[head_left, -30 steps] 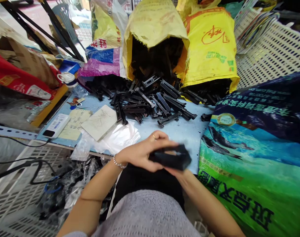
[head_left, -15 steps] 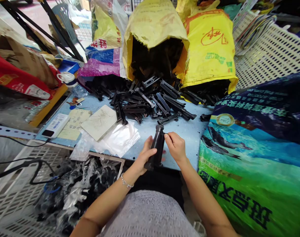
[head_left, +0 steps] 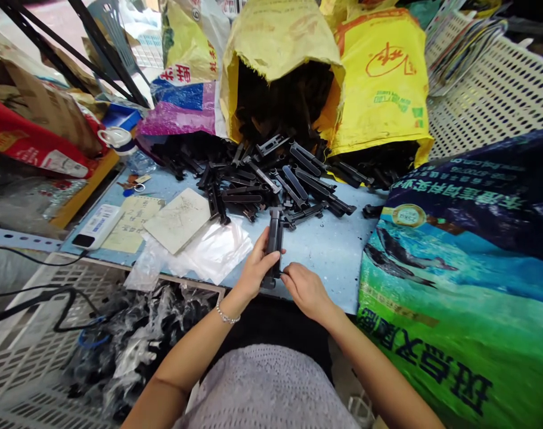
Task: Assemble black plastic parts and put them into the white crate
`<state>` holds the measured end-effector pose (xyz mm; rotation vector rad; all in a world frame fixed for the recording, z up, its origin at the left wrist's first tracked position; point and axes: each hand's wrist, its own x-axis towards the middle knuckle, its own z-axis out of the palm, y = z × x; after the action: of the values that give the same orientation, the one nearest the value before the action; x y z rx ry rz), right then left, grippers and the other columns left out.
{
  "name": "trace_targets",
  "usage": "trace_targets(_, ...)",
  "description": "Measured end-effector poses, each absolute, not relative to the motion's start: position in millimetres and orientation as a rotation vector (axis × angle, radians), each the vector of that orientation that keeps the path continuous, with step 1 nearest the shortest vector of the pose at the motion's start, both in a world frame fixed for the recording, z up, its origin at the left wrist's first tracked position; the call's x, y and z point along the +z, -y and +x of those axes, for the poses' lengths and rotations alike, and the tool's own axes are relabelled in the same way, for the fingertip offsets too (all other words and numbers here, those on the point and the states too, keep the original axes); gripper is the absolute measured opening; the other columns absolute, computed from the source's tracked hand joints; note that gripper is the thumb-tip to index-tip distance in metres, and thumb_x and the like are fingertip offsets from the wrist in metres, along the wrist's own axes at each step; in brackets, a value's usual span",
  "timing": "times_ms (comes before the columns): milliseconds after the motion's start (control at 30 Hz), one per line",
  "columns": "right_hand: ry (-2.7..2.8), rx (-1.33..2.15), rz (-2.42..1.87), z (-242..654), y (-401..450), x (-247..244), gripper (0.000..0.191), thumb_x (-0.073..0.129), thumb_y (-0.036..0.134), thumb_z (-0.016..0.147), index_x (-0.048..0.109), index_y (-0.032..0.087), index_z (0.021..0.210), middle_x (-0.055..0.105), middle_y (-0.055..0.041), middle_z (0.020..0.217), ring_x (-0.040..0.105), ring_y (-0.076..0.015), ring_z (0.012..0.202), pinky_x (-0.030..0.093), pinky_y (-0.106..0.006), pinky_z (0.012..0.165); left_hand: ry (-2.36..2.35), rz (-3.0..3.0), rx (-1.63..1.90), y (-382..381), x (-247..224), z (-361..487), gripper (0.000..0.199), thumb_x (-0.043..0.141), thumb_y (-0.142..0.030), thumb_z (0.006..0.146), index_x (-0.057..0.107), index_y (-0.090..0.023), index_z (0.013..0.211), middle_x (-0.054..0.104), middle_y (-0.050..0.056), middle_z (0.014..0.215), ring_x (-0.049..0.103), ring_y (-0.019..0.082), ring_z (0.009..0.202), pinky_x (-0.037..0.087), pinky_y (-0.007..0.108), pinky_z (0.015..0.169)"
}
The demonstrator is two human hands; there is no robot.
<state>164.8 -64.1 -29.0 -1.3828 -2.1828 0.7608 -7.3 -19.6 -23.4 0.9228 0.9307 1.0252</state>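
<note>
- Reference: we read the clock from the black part (head_left: 275,241), with 12 at the table's far side.
- Left hand (head_left: 258,265): we clamp the black part, thumb across its top face, fingers along its left side. Our forearm enters from 7 o'clock.
- Right hand (head_left: 307,290): we keep it knuckles up, fingers curled, tips at the part's right edge near its lower end. We cannot tell whether they pinch it. Our forearm enters from 4 o'clock.
- Hand spacing: our hands are close together on opposite sides of the part.
- Part position: we hold it above the table's near edge, long axis from 12 to 6.
- Edge at 12: the loose black pieces (head_left: 291,182) lie just beyond the part's upper end; the open yellow bag (head_left: 282,36) stands behind.
- Edge at 9 to 10: we have clear plastic sheets (head_left: 224,250), then a pale square plate (head_left: 179,220).
- Open room: we have bare blue table (head_left: 331,256) at 3 o'clock, bounded by the blue-green bag (head_left: 432,310).
- Edge at 8: the white crate (head_left: 27,333) sits below table level.
</note>
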Motion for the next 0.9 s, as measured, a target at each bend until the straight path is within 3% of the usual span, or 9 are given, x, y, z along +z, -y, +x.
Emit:
trace_targets(133, 2.169, 1.013, -1.403, 177.6, 31.2, -40.9, 0.034, 0.030, 0.034, 0.103, 0.056, 0.021, 0.085, 0.060, 0.0010, 0.073, 0.056, -0.0151, 0.066, 0.045, -0.027, 0.064, -1.217, 1.214, 0.968, 24.5, -55.6, -14.2, 0.060, 0.052, -0.040, 0.091, 0.034, -0.022, 0.145, 0.053, 0.012, 0.134, 0.055, 0.027, 0.120, 0.042, 0.043, 0.103)
trace_targets(200, 2.175, 0.727, -1.507, 192.5, -5.4, -45.8, 0.027, 0.034, 0.027, 0.101, 0.060, 0.021, 0.096, 0.065, -0.0044, 0.089, 0.059, -0.0191, 0.082, 0.047, -0.031, 0.074, -1.362, 1.345, 0.851, 31.5, -71.3, -13.1, 0.054, 0.048, -0.038, 0.092, 0.042, -0.017, 0.141, 0.058, 0.014, 0.129, 0.056, 0.028, 0.118, 0.040, 0.045, 0.103)
trace_targets(300, 2.168, 0.155, -1.736, 216.0, -64.8, -52.0, 0.031, 0.043, 0.012, 0.092, 0.059, 0.014, 0.118, 0.059, -0.0188, 0.122, 0.051, -0.0302, 0.112, 0.042, -0.042, 0.088, -1.482, 1.468, 0.596, 44.3, -83.2, -5.8, 0.061, 0.046, -0.041, 0.093, 0.036, -0.013, 0.146, 0.069, 0.014, 0.097, 0.066, 0.030, 0.090, 0.047, 0.047, 0.090)
trace_targets(367, 2.232, -0.013, -1.805, 230.0, -91.2, -54.2, 0.036, 0.046, 0.009, 0.089, 0.058, 0.012, 0.123, 0.057, -0.0225, 0.126, 0.046, -0.0338, 0.117, 0.040, -0.045, 0.089, -1.578, 1.593, 0.470, 48.5, -82.8, -3.8, 0.063, 0.047, -0.046, 0.092, 0.039, -0.013, 0.145, 0.068, 0.012, 0.079, 0.067, 0.032, 0.081, 0.048, 0.048, 0.085)
trace_targets(433, 2.328, -0.024, -1.786, 241.3, -99.1, -53.1, 0.029, 0.050, 0.013, 0.090, 0.061, 0.012, 0.116, 0.062, -0.0212, 0.116, 0.048, -0.0334, 0.111, 0.040, -0.045, 0.087, -1.628, 1.737, 0.472, 45.6, -78.5, -6.9, 0.057, 0.047, -0.052, 0.091, 0.052, -0.015, 0.136, 0.069, 0.013, 0.083, 0.066, 0.033, 0.089, 0.047, 0.049, 0.088)
trace_targets(533, 2.283, 0.190, -1.704, 245.6, -77.8, -46.7, 0.019, 0.053, 0.025, 0.092, 0.066, 0.015, 0.100, 0.064, -0.0155, 0.100, 0.054, -0.0286, 0.098, 0.041, -0.042, 0.084, -1.514, 1.806, 0.704, 30.2, -68.6, -12.2, 0.051, 0.044, -0.053, 0.093, 0.059, -0.017, 0.126, 0.066, 0.016, 0.106, 0.060, 0.031, 0.107, 0.043, 0.048, 0.098)
trace_targets(700, 1.755, 1.223, -1.314, 208.7, -6.3, -33.7, 0.035, 0.044, 0.046, 0.097, 0.064, 0.019, 0.104, 0.066, -0.0047, 0.090, 0.060, -0.0200, 0.084, 0.048, -0.033, 0.074, -0.910, 1.355, 0.994, 8.3, -44.0, 7.7, 0.062, 0.050, -0.054, 0.091, 0.039, -0.020, 0.142, 0.049, 0.015, 0.138, 0.051, 0.027, 0.123, 0.043, 0.043, 0.102)
trace_targets(800, 1.618, 1.431, -1.231, 190.9, 16.8, -20.5, 0.043, 0.039, 0.053, 0.097, 0.065, 0.018, 0.093, 0.065, -0.0036, 0.084, 0.059, -0.0181, 0.078, 0.048, -0.031, 0.070, -0.773, 1.121, 1.003, 8.7, -28.4, 18.1, 0.048, 0.052, -0.049, 0.092, 0.048, -0.021, 0.130, 0.057, 0.010, 0.124, 0.059, 0.023, 0.106, 0.048, 0.039, 0.092)
trace_targets(900, 1.606, 1.121, -1.332, 188.1, 14.3, -0.2, 0.043, 0.036, 0.054, 0.098, 0.061, 0.020, 0.090, 0.060, -0.0029, 0.080, 0.055, -0.0172, 0.076, 0.046, -0.030, 0.068, -0.823, 1.130, 0.997, 12.5, -18.2, 13.4, 0.049, 0.062, -0.045, 0.087, 0.050, -0.022, 0.128, 0.061, 0.006, 0.109, 0.059, 0.021, 0.097, 0.047, 0.037, 0.089)
